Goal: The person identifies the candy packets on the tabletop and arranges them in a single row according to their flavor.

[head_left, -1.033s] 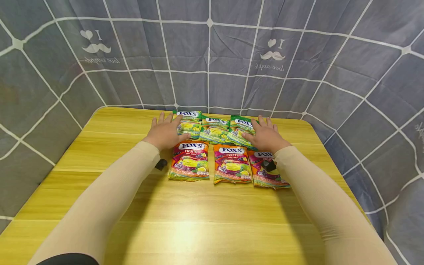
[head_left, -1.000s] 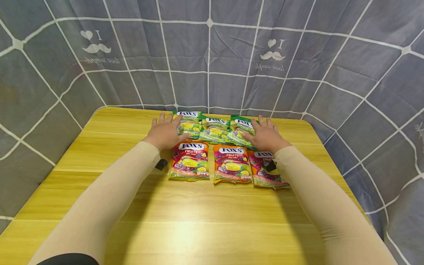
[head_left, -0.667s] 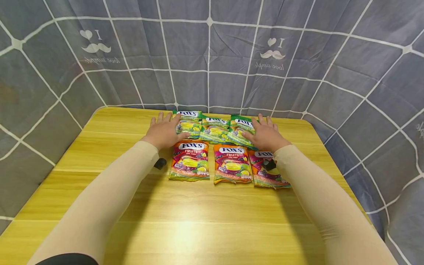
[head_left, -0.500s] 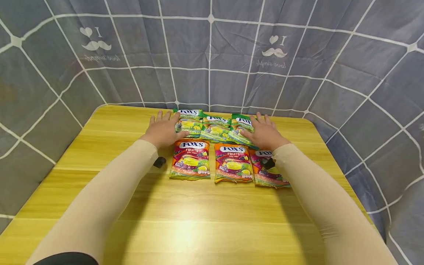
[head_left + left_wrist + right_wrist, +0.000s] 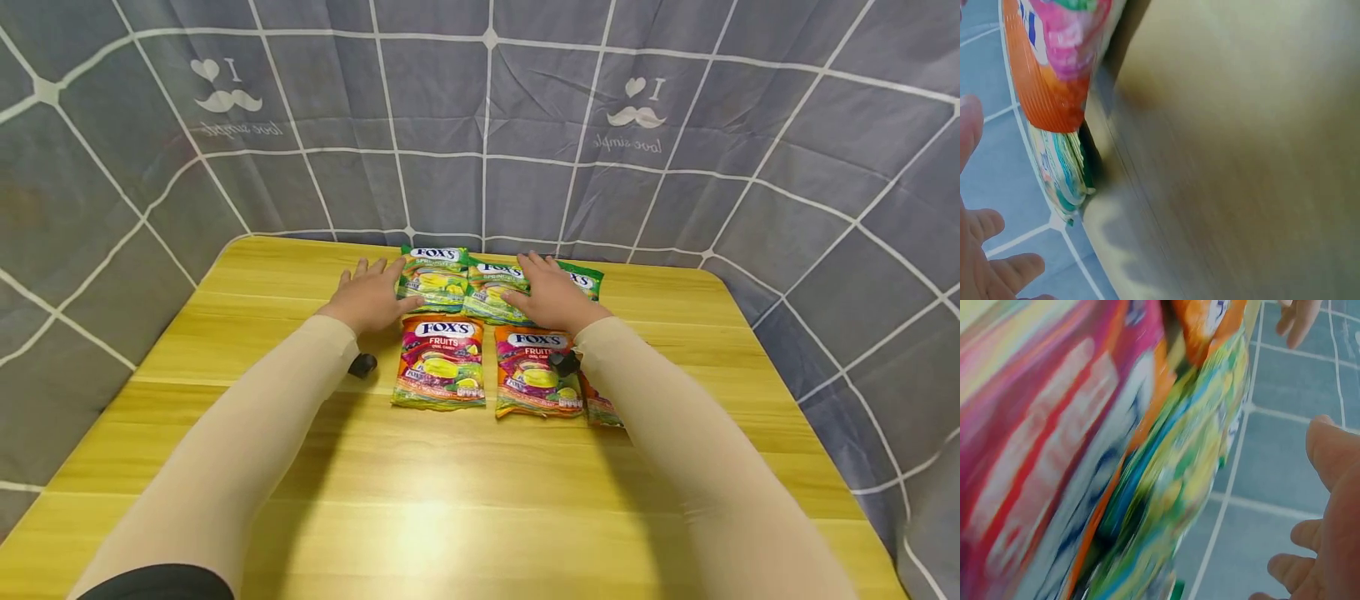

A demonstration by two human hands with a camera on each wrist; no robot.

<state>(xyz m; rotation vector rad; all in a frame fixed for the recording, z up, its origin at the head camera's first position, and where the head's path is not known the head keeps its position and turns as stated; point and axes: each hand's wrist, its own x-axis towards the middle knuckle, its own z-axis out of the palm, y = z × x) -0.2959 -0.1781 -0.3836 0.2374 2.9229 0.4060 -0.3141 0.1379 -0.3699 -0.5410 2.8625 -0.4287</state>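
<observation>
My left hand, fingers spread, is at the left edge of the left green candy bag. My right hand hovers or rests over the middle green candy bag and partly covers the right green candy bag; contact is unclear. In front lie the left orange candy bag, the middle orange candy bag and the right orange candy bag, mostly hidden by my right sleeve. Both wrist views show the fingers of the left and thumb of the right apart from the bags.
The bags lie flat in two rows on a wooden table. A grey curtain with white lines stands behind the table and at both sides. A small black wrist device hangs beneath my left sleeve, another beneath my right.
My right hand has moved left, from the right green bag towards the middle one, uncovering the right bag's top right corner. The view has shifted slightly; the left hand stays by its bag.
</observation>
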